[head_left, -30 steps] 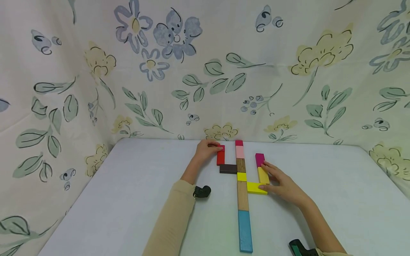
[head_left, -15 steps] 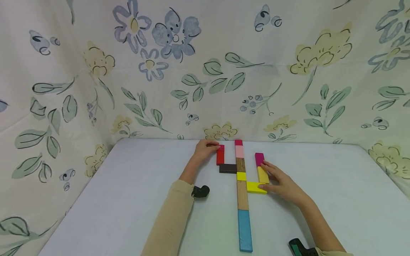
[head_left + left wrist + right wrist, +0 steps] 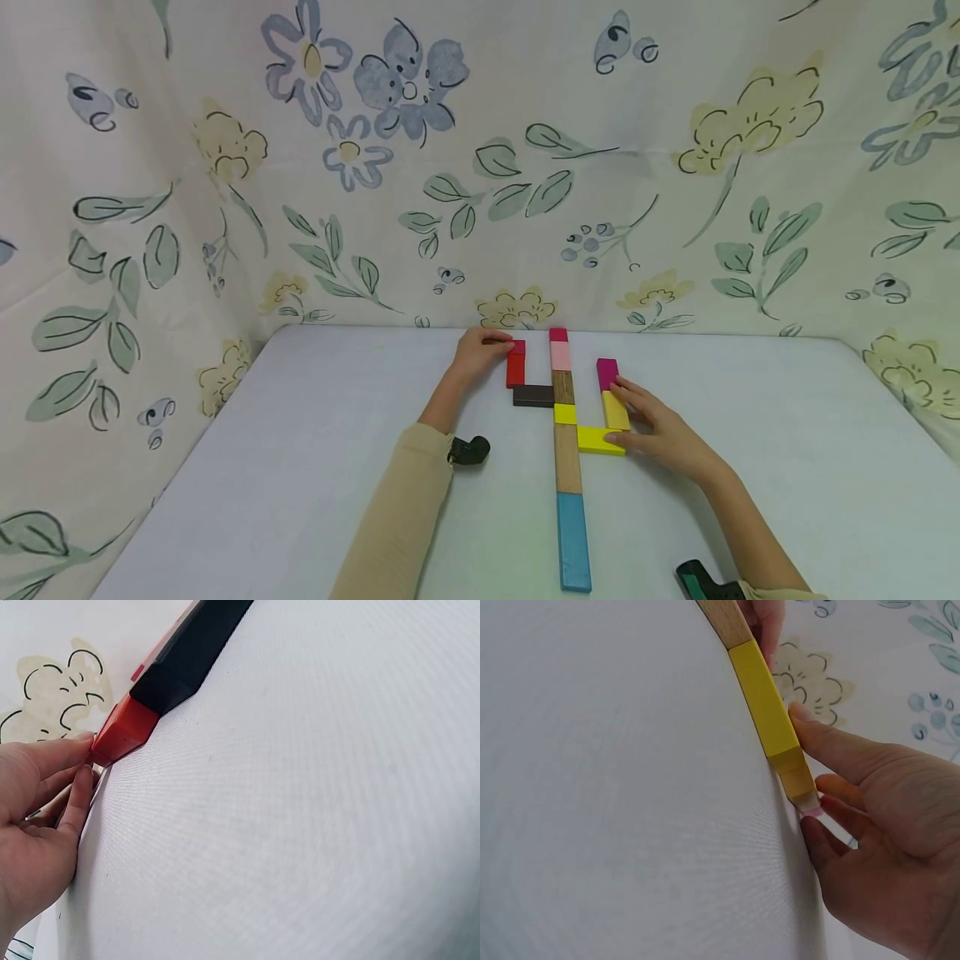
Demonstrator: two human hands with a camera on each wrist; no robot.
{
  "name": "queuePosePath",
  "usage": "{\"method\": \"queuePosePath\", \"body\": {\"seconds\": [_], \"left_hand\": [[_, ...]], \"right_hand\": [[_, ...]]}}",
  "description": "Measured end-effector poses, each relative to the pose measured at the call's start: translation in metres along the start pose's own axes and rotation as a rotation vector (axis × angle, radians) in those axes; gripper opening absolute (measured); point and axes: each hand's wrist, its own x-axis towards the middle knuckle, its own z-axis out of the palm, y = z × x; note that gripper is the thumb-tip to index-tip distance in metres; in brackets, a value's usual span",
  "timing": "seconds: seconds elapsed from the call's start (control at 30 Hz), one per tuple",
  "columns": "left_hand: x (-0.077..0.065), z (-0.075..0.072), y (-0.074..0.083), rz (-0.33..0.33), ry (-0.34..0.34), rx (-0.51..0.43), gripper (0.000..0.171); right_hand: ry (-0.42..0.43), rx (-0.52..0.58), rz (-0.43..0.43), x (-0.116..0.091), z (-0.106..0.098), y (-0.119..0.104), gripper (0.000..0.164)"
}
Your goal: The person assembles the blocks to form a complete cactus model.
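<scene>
Flat toy blocks lie end to end on the white table. At the upper left, my left hand (image 3: 480, 354) pinches a small red block (image 3: 519, 347) between thumb and fingertips. That block touches the far end of a longer red block (image 3: 516, 372), whose near end meets a dark brown block (image 3: 533, 396). My right hand (image 3: 663, 429) rests against the right branch. Its thumb touches a bright yellow block (image 3: 596, 440), while the other fingers lie along a pale yellow block (image 3: 616, 410). Beyond the fingertips sits a magenta block (image 3: 607, 375).
Between the hands runs a straight column: blue block (image 3: 573, 542), light wood block (image 3: 567, 458), small yellow block (image 3: 566, 414), brown wood block (image 3: 562, 387), pink block (image 3: 560, 356) and a small crimson block (image 3: 558, 334). A flowered curtain (image 3: 525, 258) hangs behind the table's far edge.
</scene>
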Motion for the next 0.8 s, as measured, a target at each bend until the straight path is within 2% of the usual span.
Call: {"method": "queuePosePath", "body": {"seconds": [0.27, 0.53, 0.67, 0.8], "left_hand": [[-0.002, -0.001, -0.001, 0.012, 0.008, -0.008, 0.027], [-0.016, -0.012, 0.002, -0.055, 0.040, -0.016, 0.028], [-0.024, -0.020, 0.001, -0.063, 0.042, 0.015, 0.029], [-0.031, -0.030, -0.003, -0.042, 0.036, 0.077, 0.028]], "right_hand": [[-0.004, 0.006, 0.000, 0.000, 0.001, 0.000, 0.083], [-0.002, 0.015, -0.001, 0.000, 0.001, 0.000, 0.083], [-0.006, 0.017, 0.013, 0.000, 0.001, 0.000, 0.083], [-0.012, 0.007, 0.006, -0.002, -0.001, 0.000, 0.084]]}}
